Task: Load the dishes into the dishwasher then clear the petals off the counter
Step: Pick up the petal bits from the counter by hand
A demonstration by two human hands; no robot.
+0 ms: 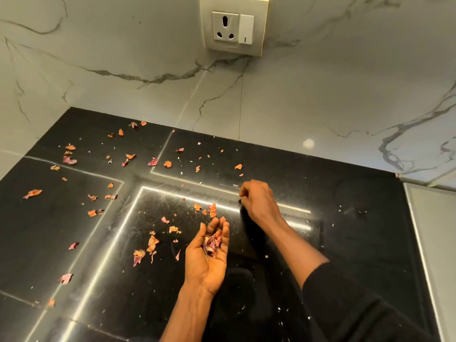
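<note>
Dried pink and orange petals (pixel 152 243) lie scattered over the black counter (pixel 345 243), mostly on its left half and toward the back corner. My left hand (pixel 208 255) is palm up and cupped near the middle, with a small heap of gathered petals (pixel 212 243) lying in it. Just beyond its fingertips lie a few more petals (pixel 212 209). My right hand (pixel 259 201) reaches further back, knuckles up, its fingers curled with the tips pressed together on the counter. Whether a petal is between those fingertips is hidden. No dishes or dishwasher are in view.
A marble-look wall (pixel 123 58) closes the back and left of the counter, with a socket and switch plate (pixel 233 25) on it. A pale ledge (pixel 434 230) borders the counter on the right. Tiny white crumbs speckle the right half.
</note>
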